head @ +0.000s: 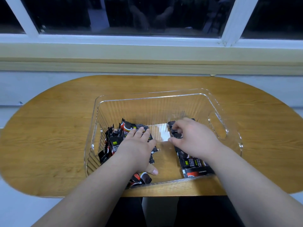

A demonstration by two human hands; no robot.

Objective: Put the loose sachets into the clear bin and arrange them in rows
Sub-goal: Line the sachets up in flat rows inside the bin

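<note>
The tabletop [49, 128] is an oval of honey-coloured wood grain, pushed up against a pale wall [24, 82] directly under a window [147, 13]. The window has white frames and its panes are dark, with only faint reflections in the glass. Below it runs a pale yellowish sill [147, 53]. Past the near edge of the tabletop there is a dark gap and light flooring.

The clear bin [139, 110] stands in the middle of the tabletop, a little right of centre. Its walls are ribbed and there is a handle cut-out at each short end. All the sachets in view are inside it. The loose sachets [114, 143], dark wrappers with red and white print, lie jumbled in a heap against the left end. A few of them spill toward the near wall. The row of sachets [193, 163] lies flat and overlapping along the right side, running from the near wall toward the far one. Bare bin floor shows between the two groups.

Both forearms reach in over the near rim. The left hand [137, 148] is spread palm-down on the heap. Its fingers are straight and pressing on the top wrappers, and its thumb sticks out to the right near the bin floor, so it grips nothing. The right hand [193, 138] sits at the far end of the row. Its fingers are curled over the last sachets and its thumb is tucked in below them. This looks like a pinch on those end pieces, though the knuckles hide the contact itself.
</note>
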